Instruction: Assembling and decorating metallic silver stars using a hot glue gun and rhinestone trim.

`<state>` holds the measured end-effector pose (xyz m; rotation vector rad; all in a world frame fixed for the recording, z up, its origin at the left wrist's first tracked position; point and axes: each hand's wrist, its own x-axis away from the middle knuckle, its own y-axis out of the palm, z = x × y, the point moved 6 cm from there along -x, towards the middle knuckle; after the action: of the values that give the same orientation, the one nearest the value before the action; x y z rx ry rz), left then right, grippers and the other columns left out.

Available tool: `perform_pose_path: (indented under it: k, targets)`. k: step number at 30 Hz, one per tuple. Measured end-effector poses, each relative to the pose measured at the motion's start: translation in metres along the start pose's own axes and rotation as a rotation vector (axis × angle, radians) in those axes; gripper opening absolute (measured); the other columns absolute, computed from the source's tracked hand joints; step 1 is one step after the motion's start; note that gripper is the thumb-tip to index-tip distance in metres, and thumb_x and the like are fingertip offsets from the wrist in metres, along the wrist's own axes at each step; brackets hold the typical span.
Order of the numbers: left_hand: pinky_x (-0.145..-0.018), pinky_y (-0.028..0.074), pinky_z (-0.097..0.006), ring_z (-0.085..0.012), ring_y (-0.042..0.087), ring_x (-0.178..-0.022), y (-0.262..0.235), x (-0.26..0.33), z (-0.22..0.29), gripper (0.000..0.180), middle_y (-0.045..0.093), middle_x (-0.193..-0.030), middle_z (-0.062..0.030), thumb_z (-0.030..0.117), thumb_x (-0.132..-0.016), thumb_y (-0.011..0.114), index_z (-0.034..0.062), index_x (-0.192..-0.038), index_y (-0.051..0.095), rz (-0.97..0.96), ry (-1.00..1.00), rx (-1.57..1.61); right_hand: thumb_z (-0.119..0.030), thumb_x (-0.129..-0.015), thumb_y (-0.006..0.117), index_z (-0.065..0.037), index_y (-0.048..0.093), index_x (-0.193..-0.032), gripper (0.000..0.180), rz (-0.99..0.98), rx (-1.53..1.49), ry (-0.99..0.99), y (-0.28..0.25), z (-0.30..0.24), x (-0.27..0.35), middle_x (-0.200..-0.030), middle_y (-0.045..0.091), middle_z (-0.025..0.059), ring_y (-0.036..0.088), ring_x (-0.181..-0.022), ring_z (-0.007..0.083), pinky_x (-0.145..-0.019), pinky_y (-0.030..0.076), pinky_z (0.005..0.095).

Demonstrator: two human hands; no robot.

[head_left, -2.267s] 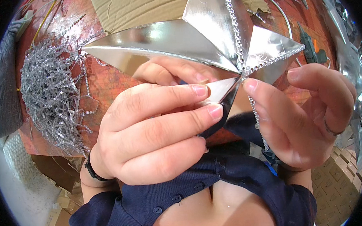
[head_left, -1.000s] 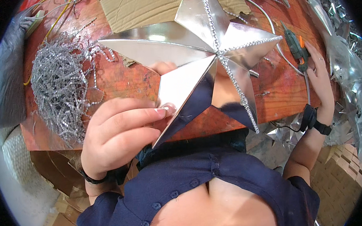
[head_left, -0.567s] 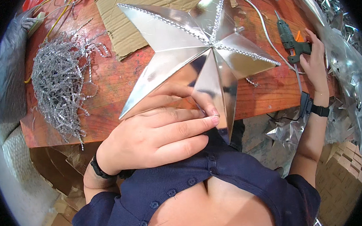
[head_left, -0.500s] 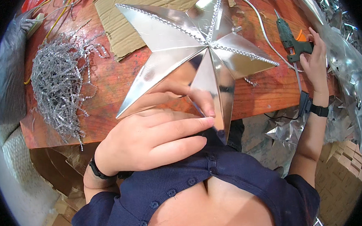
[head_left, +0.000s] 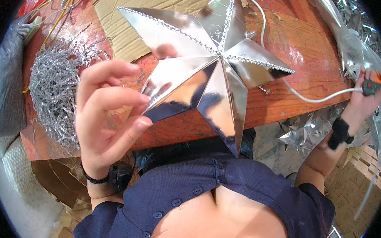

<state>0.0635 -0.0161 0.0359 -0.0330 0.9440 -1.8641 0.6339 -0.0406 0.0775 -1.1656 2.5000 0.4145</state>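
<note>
A shiny silver six-pointed star [head_left: 183, 76] lies over the near middle of the table, its mirror faces throwing back reflections. Silver beaded trim [head_left: 257, 62] runs along three of its ridges; the nearer ridges are bare. At its lower-left point, my left hand [head_left: 100, 111] has curled fingers and thumb around the tip, which they hide. Out past the table's right edge, my right hand [head_left: 365, 91] grips a green and orange hot glue gun [head_left: 371, 87], partly covered by the fingers. A white cord [head_left: 311, 100] runs from the gun back across the table.
A tangled heap of silver bead trim [head_left: 53, 92] sits at the left. Brown cardboard [head_left: 119, 31] lies under the star's far side. Clear plastic with silver foil stars [head_left: 355, 34] lines the right side. Cardboard boxes [head_left: 356, 196] stand below at the right.
My left hand has moved left from the star's nearest point to its lower-left point. My right hand has picked up the glue gun and carried it right and toward me, off the table.
</note>
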Motion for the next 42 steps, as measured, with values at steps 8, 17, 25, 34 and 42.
perform_pose_path:
  k: [8,17,25,34,42]
  targets:
    - [-0.087,0.033,-0.038,-0.0271,0.046,-0.095,0.027,0.009,-0.015,0.013,0.056,-0.106,-0.0093,0.026,-0.081,0.064,0.0135,-0.085,0.063,-0.018,0.063,0.304,-0.037,-0.079,0.068,-0.006,0.051,-0.086,0.036,-0.502,0.004,0.052,0.106,-0.032,0.144,-0.105,0.054,0.0099,0.048,-0.112,0.0316,-0.102,0.033,0.0446]
    - [-0.100,0.034,-0.046,-0.0334,0.033,-0.120,0.043,0.018,-0.009,0.027,0.058,-0.114,-0.0120,0.040,-0.084,0.058,0.0138,-0.088,0.064,-0.219,0.211,0.460,-0.077,-0.058,0.061,-0.001,0.060,-0.101,0.088,-1.098,0.125,-0.026,0.194,-0.032,0.207,-0.095,0.061,0.0189,0.059,-0.092,0.0339,-0.086,0.044,0.0508]
    - [-0.102,0.037,-0.048,-0.0351,0.028,-0.127,0.050,0.018,-0.007,0.033,0.059,-0.110,-0.0119,0.047,-0.085,0.056,0.0146,-0.085,0.063,-0.325,0.269,0.457,-0.071,-0.056,0.069,0.006,0.055,-0.097,0.088,-1.206,0.266,-0.213,0.215,-0.037,0.209,-0.080,0.059,0.0167,0.060,-0.079,0.0337,-0.066,0.050,0.0383]
    - [-0.101,0.033,-0.048,-0.0330,0.032,-0.123,0.048,0.018,-0.009,0.036,0.064,-0.103,-0.0077,0.049,-0.086,0.054,0.0141,-0.083,0.062,-0.195,0.225,0.553,-0.053,-0.053,0.083,0.002,0.058,-0.093,0.072,-1.143,0.227,-0.181,0.209,-0.022,0.210,-0.085,0.060,0.0069,0.056,-0.071,0.0231,-0.060,0.046,0.0352]
    - [-0.099,0.034,-0.047,-0.0321,0.035,-0.122,0.048,0.015,-0.010,0.037,0.065,-0.099,-0.0069,0.049,-0.086,0.054,0.0135,-0.081,0.063,-0.192,0.234,0.536,-0.058,-0.056,0.078,-0.005,0.062,-0.092,0.066,-1.047,0.276,-0.088,0.209,-0.024,0.212,-0.086,0.062,0.0041,0.057,-0.068,0.0246,-0.068,0.047,0.0361]
